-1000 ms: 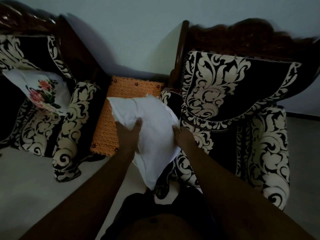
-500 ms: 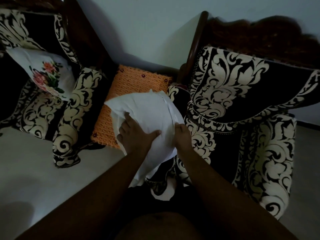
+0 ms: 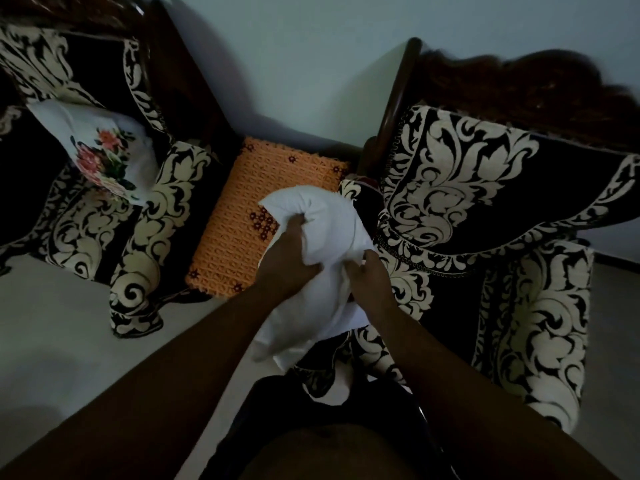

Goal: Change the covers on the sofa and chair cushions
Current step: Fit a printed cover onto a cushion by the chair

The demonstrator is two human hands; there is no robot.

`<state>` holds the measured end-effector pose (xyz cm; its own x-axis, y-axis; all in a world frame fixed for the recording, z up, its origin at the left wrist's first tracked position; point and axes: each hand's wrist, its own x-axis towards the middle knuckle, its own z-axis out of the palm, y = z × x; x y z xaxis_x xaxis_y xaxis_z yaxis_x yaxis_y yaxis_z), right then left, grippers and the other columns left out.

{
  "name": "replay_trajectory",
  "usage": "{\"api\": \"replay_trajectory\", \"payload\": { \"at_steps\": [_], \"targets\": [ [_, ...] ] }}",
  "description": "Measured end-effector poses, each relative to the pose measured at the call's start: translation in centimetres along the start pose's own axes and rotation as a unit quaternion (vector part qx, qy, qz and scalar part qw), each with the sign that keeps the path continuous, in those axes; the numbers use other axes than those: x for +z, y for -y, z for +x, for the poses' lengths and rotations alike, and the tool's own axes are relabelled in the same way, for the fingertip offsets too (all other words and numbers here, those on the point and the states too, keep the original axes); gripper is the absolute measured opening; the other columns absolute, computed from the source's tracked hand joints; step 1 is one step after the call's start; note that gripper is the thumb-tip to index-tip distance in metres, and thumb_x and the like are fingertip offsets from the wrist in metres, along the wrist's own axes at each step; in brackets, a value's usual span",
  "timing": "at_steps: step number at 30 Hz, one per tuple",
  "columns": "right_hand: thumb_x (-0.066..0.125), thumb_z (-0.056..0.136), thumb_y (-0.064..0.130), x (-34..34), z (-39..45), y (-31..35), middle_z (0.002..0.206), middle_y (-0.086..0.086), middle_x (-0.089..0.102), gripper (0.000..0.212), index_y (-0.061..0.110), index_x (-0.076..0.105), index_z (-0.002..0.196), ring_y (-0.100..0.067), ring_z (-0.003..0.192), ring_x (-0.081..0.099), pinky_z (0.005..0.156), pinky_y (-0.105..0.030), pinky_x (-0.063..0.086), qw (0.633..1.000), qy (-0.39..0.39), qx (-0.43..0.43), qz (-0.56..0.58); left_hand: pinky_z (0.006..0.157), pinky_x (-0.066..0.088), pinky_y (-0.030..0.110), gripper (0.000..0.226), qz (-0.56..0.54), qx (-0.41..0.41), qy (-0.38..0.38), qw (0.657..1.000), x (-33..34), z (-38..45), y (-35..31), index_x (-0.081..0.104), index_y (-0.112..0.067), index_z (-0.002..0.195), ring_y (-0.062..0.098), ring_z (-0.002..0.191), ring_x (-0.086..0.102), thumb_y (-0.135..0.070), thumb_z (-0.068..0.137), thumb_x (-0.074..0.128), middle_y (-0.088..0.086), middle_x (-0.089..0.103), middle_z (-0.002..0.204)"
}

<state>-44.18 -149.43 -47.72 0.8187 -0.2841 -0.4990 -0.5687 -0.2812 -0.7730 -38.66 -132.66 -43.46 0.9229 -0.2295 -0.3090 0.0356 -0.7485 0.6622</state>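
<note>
Setting: a dim room seen from above the hands, with two dark armchairs patterned in cream scrolls against a pale wall.
White cushion (image 3: pixel 322 244): held in the air in front of the body, between the two chairs and over the near edge of an orange crocheted mat (image 3: pixel 242 216); loose white fabric hangs below it.
Left hand (image 3: pixel 291 258): fingers are curled into the upper left of the cushion, bunching the filling, probably so it is squeezed narrow enough to slide in the cover.
Right hand (image 3: pixel 369 275): white fabric is pinched at the cushion's right edge, apparently to keep the cover's opening steady; whether the cover is going on or coming off cannot be told.
Floral cushion (image 3: pixel 100 150): rested upright on the seat of the left armchair (image 3: pixel 156 209), seemingly set aside.
Right armchair (image 3: pixel 485 202): its arm lies just beside the held cushion; no cushion is seen on it.
</note>
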Motion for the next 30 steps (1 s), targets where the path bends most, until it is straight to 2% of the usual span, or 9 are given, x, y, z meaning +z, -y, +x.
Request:
{"api": "replay_trajectory", "payload": {
  "at_steps": [5, 8, 10, 12, 14, 16, 19, 24, 30],
  "targets": [
    [0.051, 0.101, 0.026, -1.2, 2.5, 0.1, 0.087, 0.000, 0.053, 0.015, 0.012, 0.053, 0.108, -0.020, 0.080, 0.052, 0.074, -0.030, 0.039, 0.999, -0.018, 0.039, 0.013, 0.098, 0.025, -0.003, 0.114, -0.053, 0.029, 0.108, 0.992, -1.8, -1.1, 0.3, 0.023, -0.012, 0.156, 0.008, 0.134, 0.035, -0.034, 0.060, 0.081, -0.008, 0.035, 0.144],
    [0.057, 0.100, 0.033, -1.7, 5.0, 0.8, 0.088, -0.016, 0.060, 0.030, 0.003, 0.063, 0.098, -0.025, 0.084, 0.058, 0.072, -0.032, 0.044, 0.994, -0.009, 0.087, 0.063, 0.113, 0.031, 0.018, 0.110, -0.059, 0.051, 0.075, 0.994, -1.7, -2.5, -0.3, 0.030, -0.018, 0.151, -0.002, 0.130, 0.031, -0.038, 0.062, 0.091, -0.015, 0.036, 0.141],
    [0.065, 0.093, 0.027, -1.9, 5.8, 1.0, 0.097, -0.011, 0.068, 0.023, 0.008, 0.068, 0.105, -0.025, 0.090, 0.065, 0.074, -0.035, 0.054, 0.988, 0.025, 0.109, 0.105, 0.112, 0.033, 0.030, 0.110, -0.023, 0.029, -0.040, 0.999, -1.2, -2.5, -0.9, 0.035, -0.018, 0.147, 0.010, 0.133, 0.032, -0.059, 0.060, 0.088, -0.003, 0.034, 0.146],
    [0.066, 0.089, 0.019, -1.9, 5.6, 1.1, 0.108, -0.009, 0.070, 0.029, 0.015, 0.067, 0.118, -0.026, 0.096, 0.068, 0.077, -0.042, 0.060, 0.979, 0.064, 0.124, 0.147, 0.113, 0.032, 0.036, 0.128, -0.039, -0.027, -0.105, 0.993, -0.6, -1.5, -1.9, 0.022, -0.016, 0.153, 0.023, 0.143, 0.026, -0.062, 0.055, 0.090, 0.010, 0.022, 0.156],
    [0.061, 0.089, 0.013, -1.7, 5.5, 0.9, 0.112, -0.009, 0.071, 0.038, 0.019, 0.065, 0.126, -0.027, 0.099, 0.068, 0.073, -0.040, 0.060, 0.969, 0.092, 0.139, 0.182, 0.115, 0.028, 0.043, 0.148, 0.004, -0.051, -0.085, 0.995, -0.1, -0.4, -2.5, -0.006, -0.023, 0.160, 0.034, 0.150, 0.018, -0.059, 0.056, 0.092, 0.016, 0.010, 0.163],
    [0.058, 0.088, 0.015, -1.7, 6.0, 0.6, 0.112, -0.008, 0.071, 0.040, 0.022, 0.066, 0.127, -0.028, 0.100, 0.068, 0.072, -0.040, 0.060, 0.970, 0.079, 0.137, 0.183, 0.105, 0.041, 0.046, 0.148, 0.100, -0.022, -0.038, 0.994, 0.7, 0.5, -2.5, -0.016, -0.029, 0.159, 0.040, 0.139, 0.035, -0.050, 0.060, 0.091, 0.020, 0.021, 0.157],
    [0.058, 0.094, 0.034, -2.2, 7.7, 1.0, 0.103, -0.006, 0.075, 0.029, 0.023, 0.073, 0.115, -0.026, 0.097, 0.070, 0.085, -0.051, 0.060, 0.992, 0.017, 0.058, 0.112, 0.091, 0.050, 0.042, 0.137, 0.158, 0.055, 0.028, 0.985, 2.2, 1.0, -2.4, -0.010, -0.030, 0.161, 0.036, 0.129, 0.049, -0.034, 0.065, 0.087, 0.017, 0.031, 0.156],
    [0.045, 0.102, 0.030, -2.2, 8.3, 3.2, 0.104, -0.010, 0.072, 0.030, 0.013, 0.068, 0.112, -0.027, 0.096, 0.067, 0.085, -0.038, 0.052, 0.983, -0.076, -0.125, -0.111, 0.091, 0.051, 0.043, 0.123, 0.206, 0.056, 0.055, 0.975, 3.8, 2.4, -2.7, 0.000, -0.032, 0.162, 0.034, 0.124, 0.054, -0.038, 0.073, 0.083, 0.014, 0.037, 0.153],
    [0.047, 0.103, 0.025, -2.0, 6.1, 3.4, 0.111, -0.004, 0.074, 0.029, 0.016, 0.070, 0.118, -0.020, 0.099, 0.069, 0.088, -0.032, 0.053, 0.963, -0.099, -0.233, -0.093, 0.084, 0.051, 0.043, 0.101, 0.211, 0.037, 0.036, 0.976, 4.9, 2.1, -2.6, 0.006, -0.034, 0.162, 0.032, 0.117, 0.057, -0.041, 0.086, 0.073, 0.010, 0.041, 0.147]
  ]
}}
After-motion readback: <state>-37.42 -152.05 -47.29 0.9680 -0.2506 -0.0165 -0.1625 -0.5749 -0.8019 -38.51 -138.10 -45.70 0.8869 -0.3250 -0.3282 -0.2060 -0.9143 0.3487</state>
